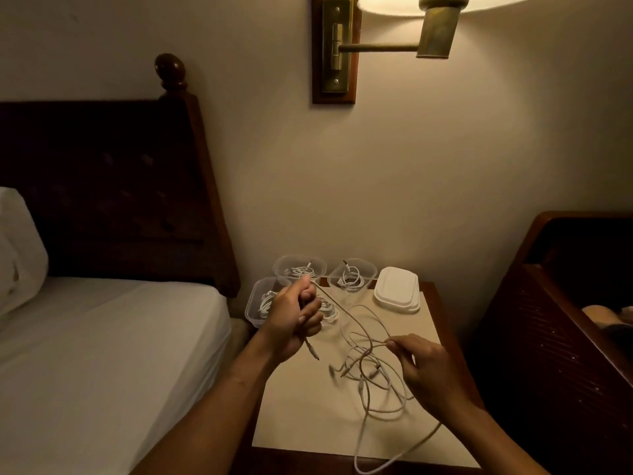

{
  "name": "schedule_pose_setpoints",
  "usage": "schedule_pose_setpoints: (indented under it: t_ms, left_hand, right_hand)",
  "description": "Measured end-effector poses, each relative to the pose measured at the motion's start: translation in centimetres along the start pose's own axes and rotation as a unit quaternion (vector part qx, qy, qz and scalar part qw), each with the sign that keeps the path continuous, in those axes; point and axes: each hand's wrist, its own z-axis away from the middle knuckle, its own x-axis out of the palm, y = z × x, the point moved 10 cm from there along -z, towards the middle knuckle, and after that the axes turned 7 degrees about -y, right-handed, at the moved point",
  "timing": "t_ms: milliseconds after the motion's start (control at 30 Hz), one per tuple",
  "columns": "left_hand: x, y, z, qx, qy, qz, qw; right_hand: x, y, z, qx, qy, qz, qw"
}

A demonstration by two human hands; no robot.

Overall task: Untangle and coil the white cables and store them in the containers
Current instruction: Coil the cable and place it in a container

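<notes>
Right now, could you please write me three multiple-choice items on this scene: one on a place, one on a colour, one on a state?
1. Where is the stack of lids? A) on a shelf B) on the table, right of the containers C) on the floor
2. What colour are the lids? A) white B) black C) red
3. What is the left hand doing? A) lying flat B) gripping a cable C) holding a lid
Key: 1 B, it lies beside the containers; 2 A, plainly white; 3 B, fingers curl round the cable.
</notes>
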Motion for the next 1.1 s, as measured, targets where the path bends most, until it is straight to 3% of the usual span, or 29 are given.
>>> schedule_pose_setpoints:
  t_ms: [200,367,467,533,700,833,933,1100]
  left_hand:
    - [6.3,2.3,2.1,0.026,-0.113,-0.063,0.991]
    - [9.3,4.5,3.4,0.075,-0.133,-0.099,0.983]
    - [9.6,4.0,3.6,0.066,-0.157,-0.121,0.978]
    - [9.1,3.0,3.7,0.04,-0.169,-0.112,0.978]
    - [6.8,0.1,4.1,-0.037,-0.161,-0.109,0.98]
    - [7.5,-1.2,4.1,-0.079,-0.195,-0.078,0.975]
    - [8.1,-1.2,4.0,-0.092,-0.224,-0.047,0.969]
    - [9.5,-0.9,4.7,-0.095,-0.278,0.041,0.955]
  right_hand:
    - [2.7,6.6,-0.7,0.194,-0.008,-0.036,0.98]
    - [4.1,9.0,-0.9,0.259,-0.026,0.029,0.965]
    - [3.5,7.8,-1.3,0.252,-0.029,0.094,0.963]
    - [2.4,6.6,-1.9,0.254,-0.002,0.072,0.965]
    - [-0.5,1.1,-3.8,0.186,0.053,-0.27,0.943]
    - [-0.4,-7.2,-3.6,0.054,-0.087,-0.38,0.919]
    - [-0.2,-9.3,-2.6,0.026,-0.123,-0.372,0.92]
    - [-3.3,-8.3,-2.5,0.059,0.015,-0.321,0.945]
